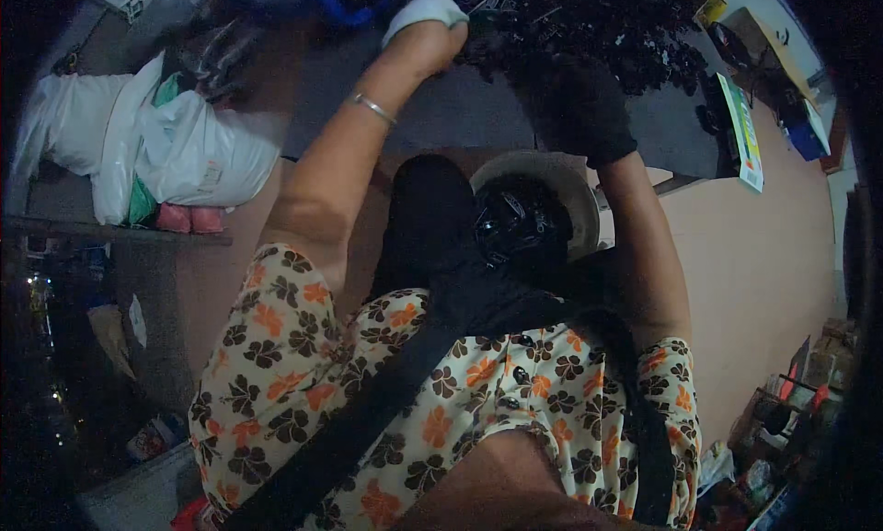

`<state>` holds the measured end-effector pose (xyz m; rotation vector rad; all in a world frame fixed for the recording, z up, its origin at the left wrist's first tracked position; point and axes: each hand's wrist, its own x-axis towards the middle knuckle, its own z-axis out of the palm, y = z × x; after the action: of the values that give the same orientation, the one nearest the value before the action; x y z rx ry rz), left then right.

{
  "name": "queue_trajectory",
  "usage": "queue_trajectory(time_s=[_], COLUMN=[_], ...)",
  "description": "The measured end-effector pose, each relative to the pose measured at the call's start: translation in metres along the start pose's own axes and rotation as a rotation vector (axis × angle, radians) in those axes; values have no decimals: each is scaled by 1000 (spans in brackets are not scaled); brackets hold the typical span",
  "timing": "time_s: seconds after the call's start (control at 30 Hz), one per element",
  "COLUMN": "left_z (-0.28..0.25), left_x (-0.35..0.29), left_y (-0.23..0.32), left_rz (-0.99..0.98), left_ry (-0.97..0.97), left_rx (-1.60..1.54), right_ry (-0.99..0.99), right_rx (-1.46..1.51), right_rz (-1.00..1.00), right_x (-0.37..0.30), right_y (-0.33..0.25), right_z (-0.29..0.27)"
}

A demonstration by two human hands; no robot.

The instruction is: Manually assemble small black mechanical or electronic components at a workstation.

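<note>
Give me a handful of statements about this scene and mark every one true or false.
1. The right hand wears a black glove. True.
2. The left hand has a red covering. False: its covering is white.
3. White bags lie on the left side of the picture. True.
4. The pile of small parts is bright yellow. False: it is black.
5. The shirt is plain. False: it has orange and brown flowers.
6. A bracelet is on the left arm. True.

Head-worn fisheye, looking steeply down.
</note>
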<state>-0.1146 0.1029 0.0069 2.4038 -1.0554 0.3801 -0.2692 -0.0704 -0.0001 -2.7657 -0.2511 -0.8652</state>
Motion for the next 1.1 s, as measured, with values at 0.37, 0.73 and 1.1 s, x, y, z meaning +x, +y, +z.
queue_trajectory(time_s=[0.37,0.73,1.1], left_z=[-25,-35,-36], left_x=[-59,-83,-94], left_y=[46,54,70], left_rz=[-235,-285,-161], left_ry=[-351,-464,-330], left_rx=[-1387,-1663,-1185], right_ry=[157,246,145], right_rx=[-12,118,35], right_rz=[-200,-258,-266], right_x=[-22,-29,-33], right_y=[-41,-48,-52], right_z=[-12,-27,-28])
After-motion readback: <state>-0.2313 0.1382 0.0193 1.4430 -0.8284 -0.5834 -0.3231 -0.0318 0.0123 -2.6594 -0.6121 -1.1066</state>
